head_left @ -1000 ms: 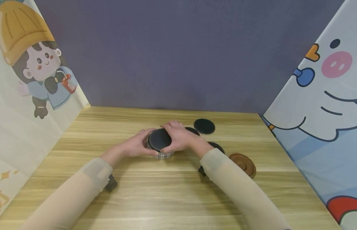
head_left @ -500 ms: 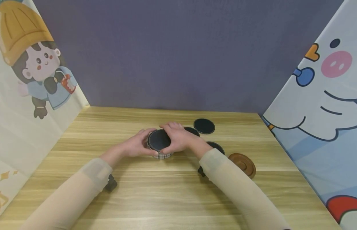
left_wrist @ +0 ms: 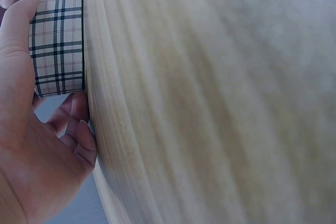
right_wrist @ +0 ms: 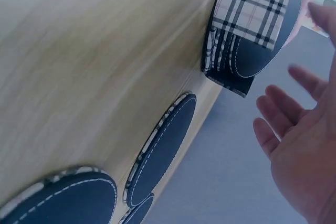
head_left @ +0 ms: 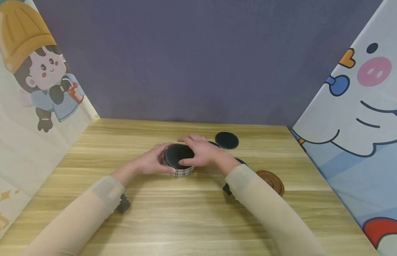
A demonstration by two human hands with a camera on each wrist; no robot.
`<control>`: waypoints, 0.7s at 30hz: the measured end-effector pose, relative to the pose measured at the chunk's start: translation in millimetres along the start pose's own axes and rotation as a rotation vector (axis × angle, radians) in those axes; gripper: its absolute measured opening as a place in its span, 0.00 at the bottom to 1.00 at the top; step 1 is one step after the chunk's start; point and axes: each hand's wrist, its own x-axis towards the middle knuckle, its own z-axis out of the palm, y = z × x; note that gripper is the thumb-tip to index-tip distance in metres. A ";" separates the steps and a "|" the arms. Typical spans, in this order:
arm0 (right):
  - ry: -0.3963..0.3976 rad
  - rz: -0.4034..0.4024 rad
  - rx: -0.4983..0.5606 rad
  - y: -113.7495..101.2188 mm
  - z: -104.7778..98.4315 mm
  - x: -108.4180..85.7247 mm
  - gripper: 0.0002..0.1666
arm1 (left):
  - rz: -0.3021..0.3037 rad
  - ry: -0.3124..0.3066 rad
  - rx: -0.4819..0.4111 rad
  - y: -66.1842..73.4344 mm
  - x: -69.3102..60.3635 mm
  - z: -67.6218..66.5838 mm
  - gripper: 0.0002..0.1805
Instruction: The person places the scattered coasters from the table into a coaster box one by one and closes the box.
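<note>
A round plaid coaster holder stands on the table, with a slot in its side facing the right wrist view. Several thin edges are stacked inside it, and a black stitched coaster lies on top. My left hand grips the holder from the left, its thumb along the plaid wall. Above the holder's right side is my right hand. In the right wrist view its fingers are loosely spread, apart from the holder, with nothing between them.
Right of the holder lie black coasters: one at the back, one partly behind my right hand, one near the sleeve. A brown round lid-like disc sits by my right forearm. A dark wall closes the back.
My right hand has shifted slightly right and loosened from the top coaster, uncovering more of it. The left hand and the holder stay in place.
</note>
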 end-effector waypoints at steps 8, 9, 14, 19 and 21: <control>-0.014 -0.101 -0.008 5.7 1.4 -1.6 0.30 | 0.005 0.002 -0.020 -1.8 0.4 0.2 0.60; -0.021 -0.113 -0.010 5.7 2.0 -1.3 0.29 | 0.009 0.004 -0.018 -2.0 0.4 0.2 0.60; -0.045 -0.124 -0.034 5.3 3.8 -1.1 0.28 | 0.007 0.005 -0.003 -1.5 0.5 -0.3 0.60; -0.056 -0.108 -0.034 5.0 3.9 -1.2 0.26 | -0.015 -0.001 0.006 -0.8 0.6 -1.1 0.63; -0.058 -0.107 -0.042 5.3 4.5 -1.0 0.25 | -0.024 -0.003 0.005 -0.6 0.7 -1.2 0.64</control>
